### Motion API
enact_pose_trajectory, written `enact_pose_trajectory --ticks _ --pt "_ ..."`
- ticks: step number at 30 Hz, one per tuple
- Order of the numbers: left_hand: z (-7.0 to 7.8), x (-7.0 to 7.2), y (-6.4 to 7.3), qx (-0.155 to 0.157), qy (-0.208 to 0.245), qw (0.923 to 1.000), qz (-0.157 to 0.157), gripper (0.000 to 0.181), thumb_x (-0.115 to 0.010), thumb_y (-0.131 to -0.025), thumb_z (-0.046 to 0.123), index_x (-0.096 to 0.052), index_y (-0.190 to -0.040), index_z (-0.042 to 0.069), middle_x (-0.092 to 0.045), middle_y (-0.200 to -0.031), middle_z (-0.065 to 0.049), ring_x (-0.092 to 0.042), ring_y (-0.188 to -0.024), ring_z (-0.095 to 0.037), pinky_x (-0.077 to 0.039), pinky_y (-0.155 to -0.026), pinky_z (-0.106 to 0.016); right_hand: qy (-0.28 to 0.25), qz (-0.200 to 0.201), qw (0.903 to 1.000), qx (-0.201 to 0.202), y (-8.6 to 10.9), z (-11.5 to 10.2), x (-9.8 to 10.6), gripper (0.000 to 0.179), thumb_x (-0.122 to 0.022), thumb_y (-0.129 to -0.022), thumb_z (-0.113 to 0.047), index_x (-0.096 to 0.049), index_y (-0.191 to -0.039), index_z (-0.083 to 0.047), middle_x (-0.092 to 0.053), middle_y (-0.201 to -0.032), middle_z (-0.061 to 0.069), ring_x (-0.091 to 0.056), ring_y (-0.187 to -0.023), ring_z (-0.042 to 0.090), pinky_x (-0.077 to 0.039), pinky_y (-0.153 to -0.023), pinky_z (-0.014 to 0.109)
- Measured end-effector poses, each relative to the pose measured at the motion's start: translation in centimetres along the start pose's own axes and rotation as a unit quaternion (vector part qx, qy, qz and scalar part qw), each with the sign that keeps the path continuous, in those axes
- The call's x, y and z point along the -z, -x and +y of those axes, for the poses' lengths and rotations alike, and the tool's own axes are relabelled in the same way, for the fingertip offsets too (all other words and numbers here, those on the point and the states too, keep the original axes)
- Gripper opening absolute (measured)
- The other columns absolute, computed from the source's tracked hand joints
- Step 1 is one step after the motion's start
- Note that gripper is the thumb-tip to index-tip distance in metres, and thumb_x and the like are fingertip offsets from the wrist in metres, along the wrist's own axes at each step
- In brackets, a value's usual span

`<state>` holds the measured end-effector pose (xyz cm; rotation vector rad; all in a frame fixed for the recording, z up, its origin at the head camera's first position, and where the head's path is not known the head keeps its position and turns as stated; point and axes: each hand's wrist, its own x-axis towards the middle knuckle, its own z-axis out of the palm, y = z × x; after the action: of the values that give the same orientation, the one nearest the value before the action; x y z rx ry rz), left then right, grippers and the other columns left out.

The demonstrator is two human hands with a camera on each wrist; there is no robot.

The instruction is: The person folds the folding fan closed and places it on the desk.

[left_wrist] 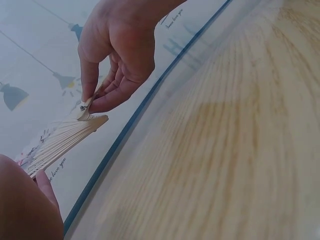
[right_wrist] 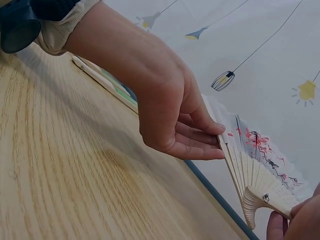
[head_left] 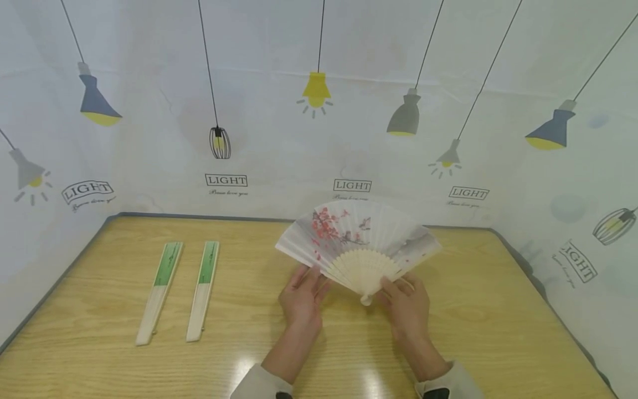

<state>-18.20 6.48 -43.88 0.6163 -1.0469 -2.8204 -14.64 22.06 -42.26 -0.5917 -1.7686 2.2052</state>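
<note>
A folding fan [head_left: 361,263], spread wide, is held up above the wooden table, its paper printed with red blossoms and grey shading. Its pale ribs meet at a pivot [left_wrist: 84,107] at the bottom. My left hand [head_left: 301,299] pinches the fan's left edge between thumb and fingers. On the other side my right hand [head_left: 407,305] pinches the right edge close to the pivot; the left wrist view shows this grip. Left of my hands lie two folded fans, one farther out [head_left: 160,293] and one nearer [head_left: 203,291], each pale with a green part at the far end.
The wooden table [head_left: 488,332] is bordered at its back and sides by a pale cloth backdrop [head_left: 269,127] printed with hanging lamps and the word LIGHT. Both folded fans lie roughly parallel on the left of the table.
</note>
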Motion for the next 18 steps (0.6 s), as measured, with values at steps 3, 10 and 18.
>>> enact_pose_trajectory --ticks 3,10,18 --pt "0.0 0.0 -0.05 0.003 -0.005 1.0 0.001 0.028 -0.071 -0.085 0.004 -0.067 -0.112 -0.003 -0.071 -0.095 -0.015 -0.07 -0.082 -0.022 -0.057 -0.079 -0.04 0.003 -0.001 1.0 -0.001 0.07 -0.09 -0.06 0.045 -0.06 -0.092 0.002 -0.035 -0.13 0.004 -0.054 -0.105 0.01 -0.063 -0.087 0.012 -0.054 -0.086 0.032" --pt "0.11 -0.02 0.09 0.007 -0.016 0.9998 0.0 0.027 -0.071 -0.086 0.004 -0.067 -0.111 -0.002 -0.071 -0.095 -0.015 -0.07 -0.081 -0.022 -0.058 -0.077 -0.038 0.006 -0.015 0.9998 0.006 0.01 -0.08 0.04 0.045 -0.059 -0.092 0.002 -0.036 -0.131 0.003 -0.055 -0.11 0.013 -0.063 -0.09 0.014 -0.054 -0.086 0.03" --pt "0.32 -0.12 0.17 0.011 -0.025 0.9996 -0.001 0.03 -0.07 -0.086 0.005 -0.065 -0.115 -0.003 -0.07 -0.099 -0.017 -0.07 -0.085 -0.024 -0.058 -0.077 -0.037 0.021 -0.032 0.9992 0.009 0.04 -0.06 0.16 0.045 -0.058 -0.093 0.0 -0.037 -0.133 0.002 -0.053 -0.116 0.016 -0.062 -0.095 0.016 -0.053 -0.088 0.031"
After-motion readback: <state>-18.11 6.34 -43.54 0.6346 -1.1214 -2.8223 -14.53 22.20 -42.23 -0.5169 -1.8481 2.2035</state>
